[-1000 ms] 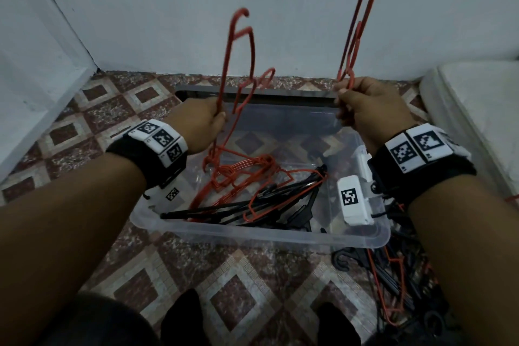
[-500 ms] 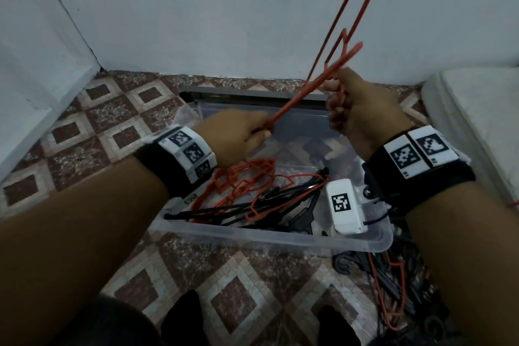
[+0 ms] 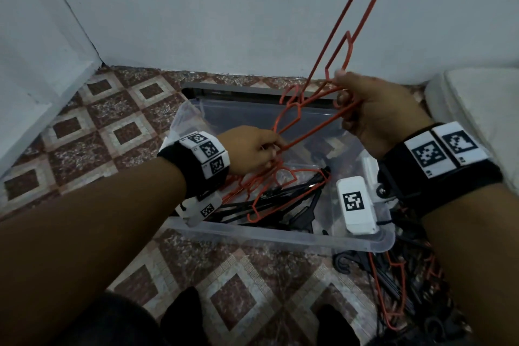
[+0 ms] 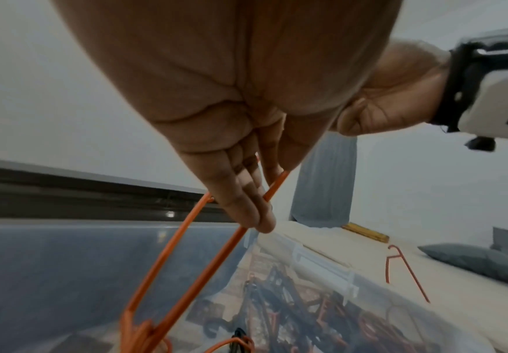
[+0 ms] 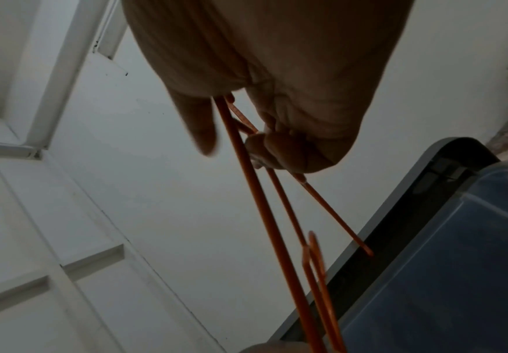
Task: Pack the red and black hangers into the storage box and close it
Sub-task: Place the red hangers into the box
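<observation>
— Presently, which step?
— Packing, part done. Right hand [image 3: 376,109] grips red hangers [image 3: 362,22] at its fingers, their far ends rising toward 12 o'clock. Left hand [image 3: 250,152] pinches one hanger [image 3: 311,126] stretched between both hands, over the box [image 3: 280,239].
— Box contents?
— Red and black hangers already inside; more lie on the floor at 5 o'clock. Lid [image 3: 252,90] off, at 12 o'clock.
— Next?
— In my judgement, free that hanger from the bunch and lower it in without snagging.
</observation>
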{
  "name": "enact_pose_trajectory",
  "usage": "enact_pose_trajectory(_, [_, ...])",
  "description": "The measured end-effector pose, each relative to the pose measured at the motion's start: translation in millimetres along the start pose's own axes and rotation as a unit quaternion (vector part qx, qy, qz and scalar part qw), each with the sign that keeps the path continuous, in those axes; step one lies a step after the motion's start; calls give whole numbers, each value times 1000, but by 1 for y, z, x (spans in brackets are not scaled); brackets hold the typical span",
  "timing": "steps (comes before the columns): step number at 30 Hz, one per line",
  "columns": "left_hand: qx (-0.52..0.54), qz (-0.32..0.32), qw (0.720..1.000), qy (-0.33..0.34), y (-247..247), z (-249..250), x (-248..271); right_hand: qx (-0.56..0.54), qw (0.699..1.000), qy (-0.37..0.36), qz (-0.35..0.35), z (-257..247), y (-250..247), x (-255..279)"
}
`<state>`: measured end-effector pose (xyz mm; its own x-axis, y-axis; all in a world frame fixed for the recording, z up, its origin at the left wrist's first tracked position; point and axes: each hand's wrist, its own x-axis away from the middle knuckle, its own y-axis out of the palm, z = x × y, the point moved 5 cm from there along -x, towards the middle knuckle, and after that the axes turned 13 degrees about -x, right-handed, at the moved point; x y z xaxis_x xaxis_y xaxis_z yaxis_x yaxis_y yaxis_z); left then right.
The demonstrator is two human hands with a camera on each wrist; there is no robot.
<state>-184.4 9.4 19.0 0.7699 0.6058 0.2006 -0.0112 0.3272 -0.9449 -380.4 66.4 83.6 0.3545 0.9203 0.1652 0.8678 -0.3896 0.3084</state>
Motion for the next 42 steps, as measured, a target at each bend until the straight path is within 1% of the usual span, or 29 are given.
enact_pose_trajectory(1, [32,-12,999,-4,0,-3,1,19,1000,-19,8,0,-1,-2])
enact_pose_trajectory(2, [55,-5,998,-19,-1,-9,1,34,999,-35,13,-1,-3,-4])
enact_pose_trajectory(3, [56,25,997,-48,-4,-19,0,49,998,-48,14,-3,-5,-4])
enact_pose_trajectory(5, [-4,102,984,-148,-15,-47,-1,76,995,-71,10,-6,-9,-4])
enact_pose_trajectory(6, [-48,107,974,-191,-16,-61,0,82,993,-82,3,-8,-10,-3])
enact_pose_trajectory(7, [-91,77,970,-213,-11,-71,1,79,992,-93,-9,-10,-9,-2])
enact_pose_trajectory(8, [-121,16,969,-217,-1,-77,2,69,992,-104,-24,-11,-8,-1])
enact_pose_trajectory(10, [-140,-127,963,-192,28,-77,7,46,989,-128,-53,-14,-4,0])
enact_pose_trajectory(11, [-131,-186,958,-176,41,-72,10,41,988,-139,-62,-15,-2,0])
enact_pose_trajectory(12, [-110,-224,954,-167,52,-69,13,41,986,-147,-68,-16,-1,0])
enact_pose_trajectory(13, [-84,-238,953,-165,58,-66,13,45,984,-154,-72,-17,0,0])
enact_pose_trajectory(14, [-71,-230,957,-164,59,-64,12,48,983,-159,-74,-18,0,0])
enact_pose_trajectory(15, [-74,-206,962,-161,57,-64,9,48,982,-164,-75,-18,-1,0])
enact_pose_trajectory(17, [-105,-140,973,-151,49,-68,3,38,982,-170,-77,-19,-2,0])
enact_pose_trajectory(19, [-115,-93,977,-155,44,-71,2,20,982,-169,-82,-21,-3,0])
enact_pose_trajectory(21, [-115,-58,978,-161,43,-74,1,16,982,-165,-87,-22,-4,-1])
enact_pose_trajectory(27, [-50,43,983,-172,32,-71,-6,45,981,-161,-101,-18,2,3])
enact_pose_trajectory(29, [-13,47,983,-175,31,-70,-7,35,981,-158,-109,-18,5,4])
enact_pose_trajectory(31, [17,17,987,-157,33,-68,-8,28,981,-157,-108,-20,5,5])
enact_pose_trajectory(33, [26,-2,990,-140,31,-67,-6,21,982,-156,-106,-22,2,5])
enact_pose_trajectory(34, [28,1,990,-136,28,-67,-5,15,982,-154,-107,-23,0,6])
enact_pose_trajectory(37, [28,53,989,-136,10,-76,2,-16,982,-147,-119,-29,-3,6])
enact_pose_trajectory(38, [43,54,989,-134,7,-79,5,-27,982,-146,-120,-31,-4,6])
enact_pose_trajectory(40, [63,15,991,-118,6,-82,10,-50,982,-147,-110,-34,-7,5])
enact_pose_trajectory(42, [25,-25,995,-95,14,-80,17,-67,983,-144,-89,-36,-13,4])
